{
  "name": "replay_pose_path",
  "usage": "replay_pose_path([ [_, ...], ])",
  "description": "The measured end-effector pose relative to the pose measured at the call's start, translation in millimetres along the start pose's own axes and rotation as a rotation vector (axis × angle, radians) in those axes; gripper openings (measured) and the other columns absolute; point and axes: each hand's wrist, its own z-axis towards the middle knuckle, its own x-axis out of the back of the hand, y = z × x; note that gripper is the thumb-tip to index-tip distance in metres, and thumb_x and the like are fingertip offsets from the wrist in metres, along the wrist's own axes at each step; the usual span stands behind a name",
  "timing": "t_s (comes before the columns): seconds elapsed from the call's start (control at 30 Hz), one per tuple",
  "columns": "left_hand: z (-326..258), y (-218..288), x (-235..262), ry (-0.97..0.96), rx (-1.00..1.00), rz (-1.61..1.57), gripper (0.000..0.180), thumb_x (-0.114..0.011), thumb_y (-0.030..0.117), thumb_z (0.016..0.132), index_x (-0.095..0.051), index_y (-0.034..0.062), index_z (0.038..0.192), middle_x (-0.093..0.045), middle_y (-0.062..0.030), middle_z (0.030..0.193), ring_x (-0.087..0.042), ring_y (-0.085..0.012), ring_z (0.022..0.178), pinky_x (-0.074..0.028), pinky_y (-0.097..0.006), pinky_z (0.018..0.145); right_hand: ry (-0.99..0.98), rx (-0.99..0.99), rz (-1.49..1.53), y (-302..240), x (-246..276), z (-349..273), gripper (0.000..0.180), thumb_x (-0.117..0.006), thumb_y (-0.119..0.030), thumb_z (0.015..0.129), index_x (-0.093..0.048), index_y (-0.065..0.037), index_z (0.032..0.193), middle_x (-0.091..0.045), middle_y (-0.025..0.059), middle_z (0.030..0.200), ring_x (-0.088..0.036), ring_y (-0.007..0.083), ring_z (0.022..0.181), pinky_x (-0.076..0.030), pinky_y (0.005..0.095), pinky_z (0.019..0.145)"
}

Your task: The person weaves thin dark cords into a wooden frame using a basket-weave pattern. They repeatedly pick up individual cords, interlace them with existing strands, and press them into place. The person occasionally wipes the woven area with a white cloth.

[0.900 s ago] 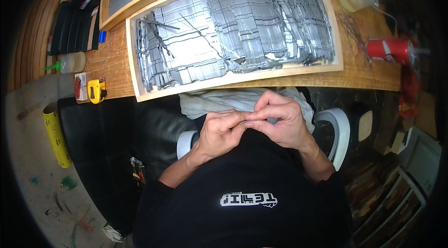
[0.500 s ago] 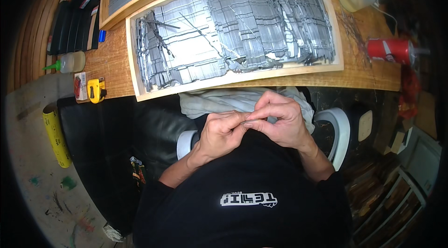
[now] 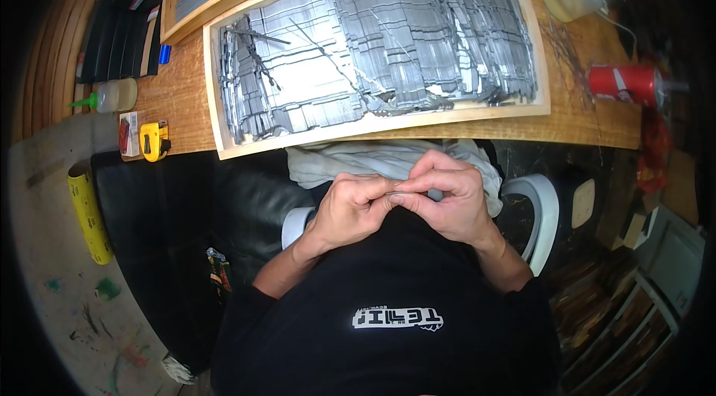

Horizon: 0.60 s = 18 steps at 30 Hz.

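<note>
Our left grip [image 3: 352, 208] and right grip [image 3: 456, 196] both pinch the thin grey strip [image 3: 407, 192], located in front of the black shirt [image 3: 395, 269]. We judge it light, springy and breakable; we should hold it near its ends, pressing gently.

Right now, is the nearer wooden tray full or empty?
Largely full: grey strips cover most of the tray, with pale gaps along its near side.

Fingers [image 3: 373, 186] mostly hide a thin piece [image 3: 408, 192] too small to identify.
</note>
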Motion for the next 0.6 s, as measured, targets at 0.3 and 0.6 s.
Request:
replay_pose_path([
  [0.3, -0.2, -1.8, -0.8, 0.018, -0.006, -0.023, 0.019, -0.077, 0.001, 0.088, -0.077, -0.0007, 0.106, -0.075, -0.0181, 0.084, -0.074, -0.0287, 0.07, -0.055, -0.033, 0.061, 0.036, 0.039, 0.001, 0.1, 1.8, -2.5, 0.017, -0.087, 0.0, 0.08, -0.079, -0.001, 0.096, -0.072, 0.0072, 0.088, -0.069, 0.0156, 0.076, -0.053, 0.0263, 0.064],
  [0.6, -0.4, -4.5, -2.5, 0.042, -0.03, -0.025, 0.018, -0.078, 0.001, 0.087, -0.078, -0.0014, 0.105, -0.075, -0.0182, 0.082, -0.074, -0.0285, 0.07, -0.054, -0.033, 0.061, 0.031, 0.035, -0.001, -1.0, 2.9, -1.3, 0.016, -0.086, 0.001, 0.08, -0.078, -0.002, 0.094, -0.072, 0.0078, 0.088, -0.069, 0.016, 0.077, -0.054, 0.0267, 0.066],
])
